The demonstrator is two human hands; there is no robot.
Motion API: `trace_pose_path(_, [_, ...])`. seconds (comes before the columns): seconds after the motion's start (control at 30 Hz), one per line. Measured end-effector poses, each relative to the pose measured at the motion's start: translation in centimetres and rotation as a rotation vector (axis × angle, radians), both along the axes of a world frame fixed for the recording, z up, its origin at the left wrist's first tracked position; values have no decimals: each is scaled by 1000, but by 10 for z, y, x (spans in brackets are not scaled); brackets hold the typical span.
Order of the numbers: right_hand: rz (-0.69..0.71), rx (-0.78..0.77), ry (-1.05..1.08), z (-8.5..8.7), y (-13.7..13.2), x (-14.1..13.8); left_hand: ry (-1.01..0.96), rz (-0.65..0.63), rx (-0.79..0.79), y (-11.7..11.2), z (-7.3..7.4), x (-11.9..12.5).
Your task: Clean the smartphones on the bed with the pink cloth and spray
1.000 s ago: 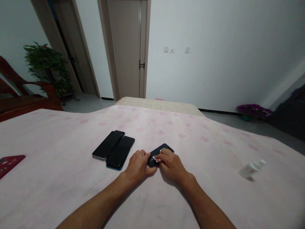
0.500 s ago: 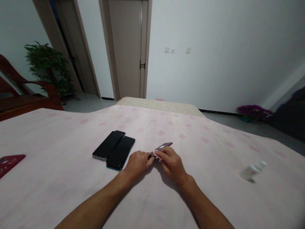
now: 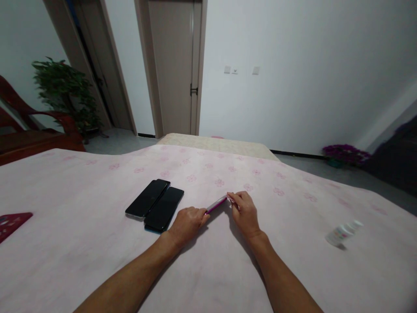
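My left hand (image 3: 187,224) is closed on the near end of a phone (image 3: 216,204) with a purple edge, held tilted just above the bed-like pink surface. At the phone's far end, my right hand (image 3: 245,214) pinches a small pinkish-white cloth or tissue (image 3: 230,196), too small to tell which. The cloth touches or nearly touches the phone's tip. Left of my left hand lie several black-screened phones: one phone (image 3: 148,199) farther left, and another phone (image 3: 165,209) nearer, with a blue-edged one partly hidden under it.
A white spray-type bottle (image 3: 342,233) lies tilted on the pink flowered cloth (image 3: 293,261) at the right. A dark red case-like object (image 3: 14,222) is at the left edge. Beyond stand a wooden chair (image 3: 61,126), a green plant (image 3: 65,93), a door (image 3: 171,65) and purple flowers (image 3: 345,153).
My right hand has moved along the phone to its far end, taking the cloth with it. The phone has turned so its purple edge shows. My left hand stays nearly in place.
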State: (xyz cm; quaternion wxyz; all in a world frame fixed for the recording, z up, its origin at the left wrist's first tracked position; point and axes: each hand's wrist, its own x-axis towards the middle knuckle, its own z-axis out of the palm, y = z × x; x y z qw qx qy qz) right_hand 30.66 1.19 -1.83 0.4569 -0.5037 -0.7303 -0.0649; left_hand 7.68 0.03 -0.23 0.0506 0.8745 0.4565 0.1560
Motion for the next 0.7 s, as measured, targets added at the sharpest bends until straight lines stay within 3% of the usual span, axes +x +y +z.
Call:
trace_pose_path(0.1, [39, -16, 44, 2, -1, -5, -57, -39, 39, 1, -4, -3])
trace_pose_path(0.4, [-173, -167, 374, -5, 17, 9, -40, -69, 100, -1, -9, -3])
trace_pose_path(0.6, [-147, -387, 334, -22, 18, 11, -133, -54, 69, 2, -13, -5])
trace_pose_path(0.7, [-150, -422, 280, -23, 17, 8, -230, -20, 19, 3, -13, -6])
